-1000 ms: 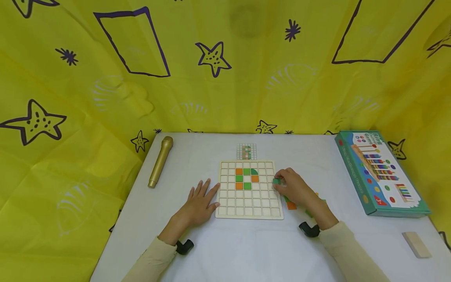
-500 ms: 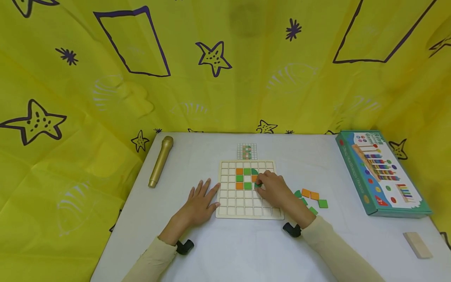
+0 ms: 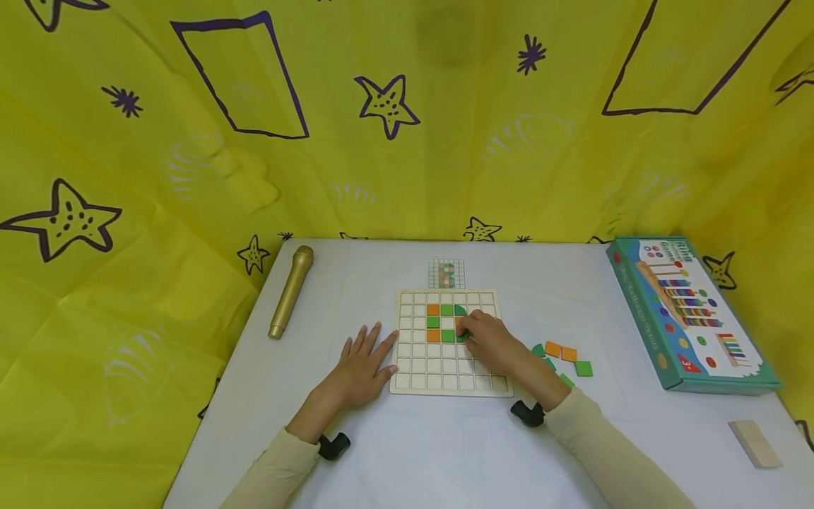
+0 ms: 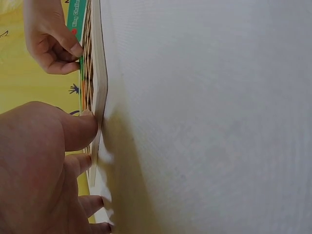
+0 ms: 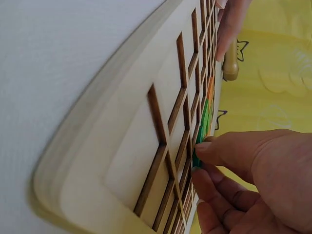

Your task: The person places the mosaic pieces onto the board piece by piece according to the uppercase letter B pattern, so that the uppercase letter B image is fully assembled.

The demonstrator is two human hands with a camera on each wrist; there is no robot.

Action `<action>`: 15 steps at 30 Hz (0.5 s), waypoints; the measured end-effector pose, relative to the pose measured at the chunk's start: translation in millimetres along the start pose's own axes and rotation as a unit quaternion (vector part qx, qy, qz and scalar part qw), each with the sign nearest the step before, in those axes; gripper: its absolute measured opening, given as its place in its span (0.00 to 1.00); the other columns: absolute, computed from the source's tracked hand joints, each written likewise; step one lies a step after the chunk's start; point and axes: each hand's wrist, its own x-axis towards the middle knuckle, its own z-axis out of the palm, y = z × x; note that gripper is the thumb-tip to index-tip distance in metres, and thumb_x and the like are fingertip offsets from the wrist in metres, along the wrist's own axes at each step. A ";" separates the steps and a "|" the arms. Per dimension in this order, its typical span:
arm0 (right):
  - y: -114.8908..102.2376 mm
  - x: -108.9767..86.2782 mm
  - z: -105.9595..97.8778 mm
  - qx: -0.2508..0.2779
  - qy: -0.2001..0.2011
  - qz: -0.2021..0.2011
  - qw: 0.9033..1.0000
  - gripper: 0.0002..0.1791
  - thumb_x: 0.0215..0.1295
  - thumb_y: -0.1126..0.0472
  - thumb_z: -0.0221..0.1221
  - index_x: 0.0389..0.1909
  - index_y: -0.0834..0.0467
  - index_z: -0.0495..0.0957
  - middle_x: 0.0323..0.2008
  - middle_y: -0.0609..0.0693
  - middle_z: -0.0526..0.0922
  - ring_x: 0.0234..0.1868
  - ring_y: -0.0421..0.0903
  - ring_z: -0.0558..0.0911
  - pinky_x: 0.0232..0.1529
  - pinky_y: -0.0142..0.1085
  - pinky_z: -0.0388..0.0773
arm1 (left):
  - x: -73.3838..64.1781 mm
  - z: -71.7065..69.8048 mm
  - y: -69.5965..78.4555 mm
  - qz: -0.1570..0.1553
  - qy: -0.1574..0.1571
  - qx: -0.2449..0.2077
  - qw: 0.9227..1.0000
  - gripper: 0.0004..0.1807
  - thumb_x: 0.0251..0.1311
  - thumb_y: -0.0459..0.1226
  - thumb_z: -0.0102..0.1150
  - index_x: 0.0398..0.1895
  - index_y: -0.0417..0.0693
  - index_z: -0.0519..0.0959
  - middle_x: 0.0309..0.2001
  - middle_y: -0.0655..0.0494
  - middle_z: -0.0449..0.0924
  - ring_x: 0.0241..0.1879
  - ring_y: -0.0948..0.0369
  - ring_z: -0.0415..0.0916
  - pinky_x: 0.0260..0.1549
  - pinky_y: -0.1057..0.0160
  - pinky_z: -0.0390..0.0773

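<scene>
A wooden grid board (image 3: pixel 420 382) lies on the white table, with orange and green tiles set in its upper middle cells. My right hand (image 3: pixel 497 343) is over the right part of that group. Between thumb and fingertips it pinches a dark green tile (image 5: pixel 197 157), low against the grid beside a light green tile (image 5: pixel 205 113); its fingers partly cover the tile in the head view. Fingers spread, my left hand (image 3: pixel 356 371) rests at the board's left edge. In the left wrist view its thumb (image 4: pixel 80 130) touches the board's side.
Loose tiles, among them a green square (image 3: pixel 584 368) and an orange one (image 3: pixel 552 349), lie right of the board. Behind it is a small pattern card (image 3: pixel 447 273). A gold microphone (image 3: pixel 291 292) lies left, a game box (image 3: pixel 693 311) and wooden block (image 3: pixel 754 443) right.
My right hand has carried the dark green tile leftward from the board's right edge to the tile group, then shifted only slightly there. My left hand has stayed in place.
</scene>
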 end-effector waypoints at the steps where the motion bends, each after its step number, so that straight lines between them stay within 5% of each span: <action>1: 0.9 0.0 -0.1 0.001 0.001 -0.005 1.000 0.09 0.73 0.72 0.59 0.48 0.59 0.82 0.47 0.53 0.80 0.53 0.54 0.80 0.62 0.56 0.75 | -0.3 0.0 0.2 0.000 0.001 0.000 1.000 0.37 0.81 0.55 0.44 0.87 0.60 0.51 0.86 0.42 0.41 0.85 0.38 0.34 0.79 0.31 0.41; 15: 4.4 -1.2 0.7 -0.025 0.026 -0.011 0.999 0.10 0.73 0.70 0.60 0.48 0.56 0.85 0.51 0.52 0.81 0.56 0.54 0.82 0.52 0.51 0.71 | -2.3 -0.7 1.3 -0.001 0.003 0.000 1.000 0.36 0.82 0.54 0.44 0.87 0.59 0.52 0.86 0.42 0.41 0.85 0.38 0.34 0.79 0.32 0.41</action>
